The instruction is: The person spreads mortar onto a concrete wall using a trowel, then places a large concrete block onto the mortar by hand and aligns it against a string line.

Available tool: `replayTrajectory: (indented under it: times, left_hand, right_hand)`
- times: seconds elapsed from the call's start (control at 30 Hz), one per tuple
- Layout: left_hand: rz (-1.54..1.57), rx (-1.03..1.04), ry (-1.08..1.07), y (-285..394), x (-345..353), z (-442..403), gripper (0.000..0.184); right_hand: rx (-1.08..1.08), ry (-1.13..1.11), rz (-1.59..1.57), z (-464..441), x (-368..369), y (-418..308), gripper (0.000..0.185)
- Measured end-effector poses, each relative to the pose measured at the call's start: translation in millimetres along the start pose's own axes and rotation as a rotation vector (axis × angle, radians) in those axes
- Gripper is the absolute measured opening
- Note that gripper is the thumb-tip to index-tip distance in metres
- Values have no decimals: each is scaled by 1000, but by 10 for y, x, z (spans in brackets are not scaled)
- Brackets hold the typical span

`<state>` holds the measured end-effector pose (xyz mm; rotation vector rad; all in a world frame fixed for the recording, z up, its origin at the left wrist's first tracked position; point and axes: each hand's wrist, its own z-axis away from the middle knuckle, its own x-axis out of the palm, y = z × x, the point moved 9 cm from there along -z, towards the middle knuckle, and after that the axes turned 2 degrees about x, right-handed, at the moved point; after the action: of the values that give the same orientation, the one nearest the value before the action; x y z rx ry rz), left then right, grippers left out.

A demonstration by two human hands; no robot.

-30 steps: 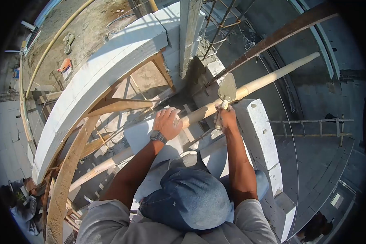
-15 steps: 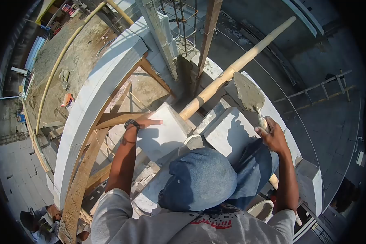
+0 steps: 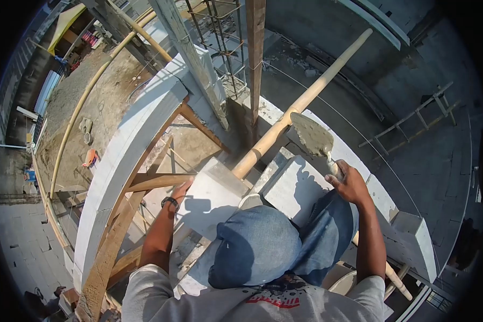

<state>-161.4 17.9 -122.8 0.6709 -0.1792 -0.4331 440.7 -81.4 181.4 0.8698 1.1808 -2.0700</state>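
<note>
Right hand (image 3: 350, 184) closed round the handle of a trowel (image 3: 319, 145), blade out past the knees, grey mortar (image 3: 307, 131) on it. Trowel should be stiff and light, a bit blade-heavy with the load; wet mortar probably slides if tilted, so handle is the place to hold, blade level. Left hand (image 3: 181, 194) at the left edge of a white masonry block (image 3: 212, 188), just beside the bamboo pole (image 3: 316, 88) — can't tell if that grip presses, pinches or only rests. Block looks rigid, maybe aerated concrete: likely bulky, dusty, corners chip; best taken by opposite sides with both hands. Hard to make out: left fingertips, block's underside, lower part of the second block (image 3: 295, 188) behind the jeans (image 3: 260, 241), round container (image 3: 344, 283) partly cut off by the shirt (image 3: 220, 300)
</note>
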Motion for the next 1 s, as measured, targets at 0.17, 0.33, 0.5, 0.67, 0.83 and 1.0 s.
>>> replayTrajectory:
  times: [0.17, 0.33, 0.5, 0.67, 0.83, 1.0]
  left_hand:
    - [51, 14, 60, 107, 205, -64, 96]
    - [-112, -119, -62, 16, 157, 43, 101]
    - [-451, -17, 2, 350, 196, 590, 95]
    - [-852, 462, 21, 1767, 917, 1497, 84]
    - [-1383, 434, 228, 2465, 1208, 1559, 109]
    - [-1657, 857, 86, 3065, 1659, 1026, 113]
  right_hand:
    - [-34, -52, 85, -63, 7, -70, 48]
    - [-37, -57, 79, -201, 121, -1, 54]
    - [-86, 0, 16, -188, 177, -60, 56]
    - [-31, -15, 56, -75, 123, -63, 54]
    - [41, 1, 96, -62, 53, 91, 50]
    - [-2, 86, 29, 18, -66, 35, 48]
